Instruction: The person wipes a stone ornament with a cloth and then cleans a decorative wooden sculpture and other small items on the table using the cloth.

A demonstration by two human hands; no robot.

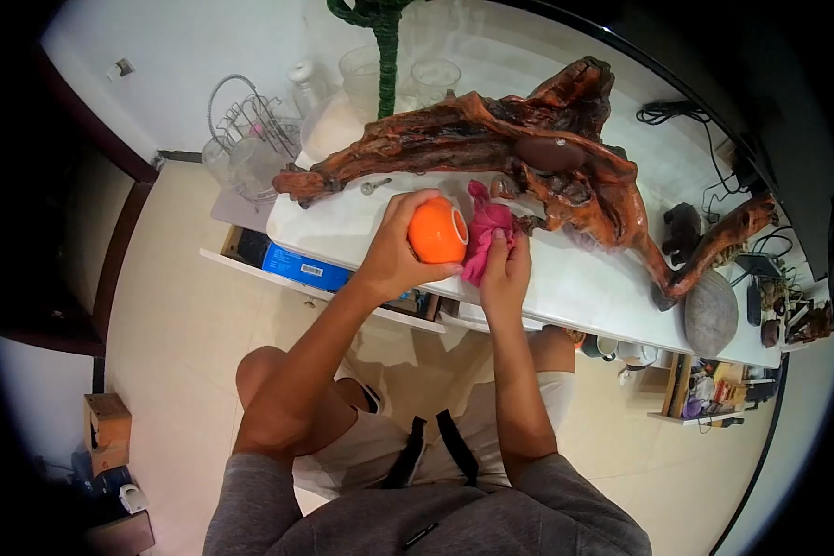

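Note:
My left hand (pixel 400 246) is wrapped round a glossy, rounded orange pot (pixel 434 232), tilted on its side with a white ring at the end facing right. In my right hand (pixel 507 273) a bunched pink cloth (pixel 487 232) is gripped between thumb and fingers, right beside the white ring. Both hands are over the front part of the white cabinet top (pixel 329 222). Just beyond them stretches a large gnarled driftwood carving (pixel 454 134). A small metal key-like piece (pixel 376 185) lies near my left hand.
Glasses (pixel 435 79) and a wire rack (pixel 250 125) stand at the back left. An open drawer with a blue box (pixel 304 267) juts out below the top. To the right are a grey stone (pixel 711 313), a dark figurine (pixel 681 232) and another open drawer (pixel 709 389).

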